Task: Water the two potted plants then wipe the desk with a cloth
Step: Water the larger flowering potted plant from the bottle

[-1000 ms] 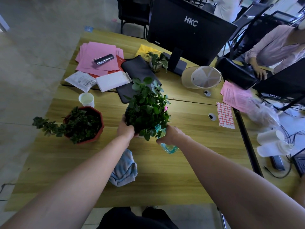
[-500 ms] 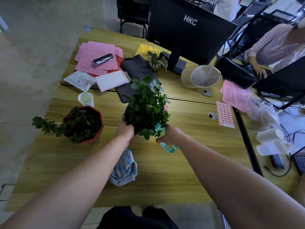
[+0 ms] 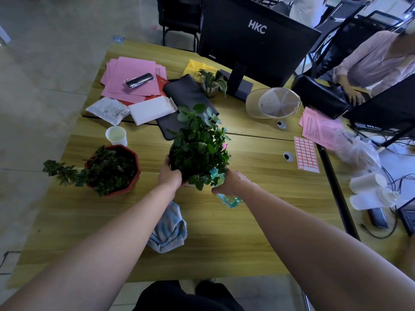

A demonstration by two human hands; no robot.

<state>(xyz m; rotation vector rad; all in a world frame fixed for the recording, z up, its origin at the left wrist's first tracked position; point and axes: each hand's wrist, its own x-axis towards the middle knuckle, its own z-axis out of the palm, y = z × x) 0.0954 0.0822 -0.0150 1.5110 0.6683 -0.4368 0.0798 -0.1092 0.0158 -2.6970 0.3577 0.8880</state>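
Foliage of the central potted plant (image 3: pixel 199 147) hid its pot, which the left hand (image 3: pixel 169 175) gripped, apparently steadying it. The right hand (image 3: pixel 231 182) wrapped a teal spray bottle (image 3: pixel 229 199), nozzle among the leaves. The second plant (image 3: pixel 112 169) stood left; the cloth (image 3: pixel 168 230) lay nearer.

Cloth (image 3: pixel 167 230) before plant (image 3: pixel 199 144) on desk (image 3: pixel 258 221)

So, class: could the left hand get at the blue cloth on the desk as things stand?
Probably not right away: the left hand is busy gripping the potted plant. The blue cloth lies uncovered just under that forearm, so once it lets go the way looks free.
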